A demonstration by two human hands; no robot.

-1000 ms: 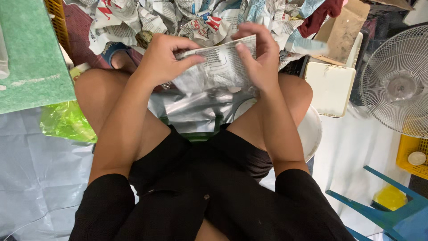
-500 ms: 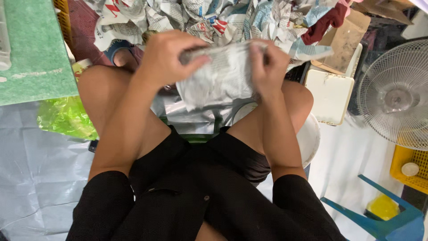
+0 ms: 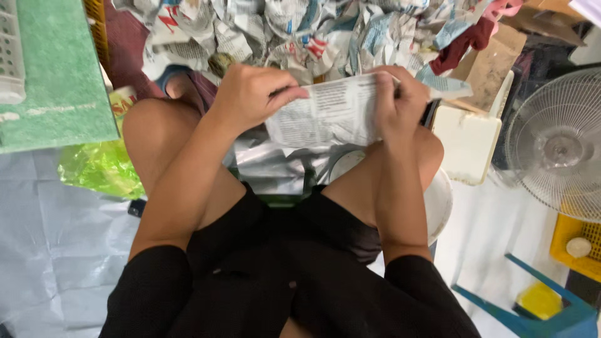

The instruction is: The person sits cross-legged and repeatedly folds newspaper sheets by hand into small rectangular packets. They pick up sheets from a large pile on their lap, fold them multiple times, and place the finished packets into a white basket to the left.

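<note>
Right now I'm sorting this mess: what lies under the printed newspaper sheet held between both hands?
Under the printed newspaper sheet, gripped by the left hand and right hand, lies crinkled silvery-grey sheeting over the lap. Whatever the sheeting covers is hidden.

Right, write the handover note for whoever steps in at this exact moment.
Left hand: grips the left edge of the newspaper sheet.
Right hand: grips the right edge of the same sheet, held flat above the knees.
Ahead: a heap of crumpled newspaper.
On the lap: more loose sheets.
Done: many sheets lie crumpled in the heap.
Left: the held sheet is still flat; the lap sheets are unhandled.
</note>
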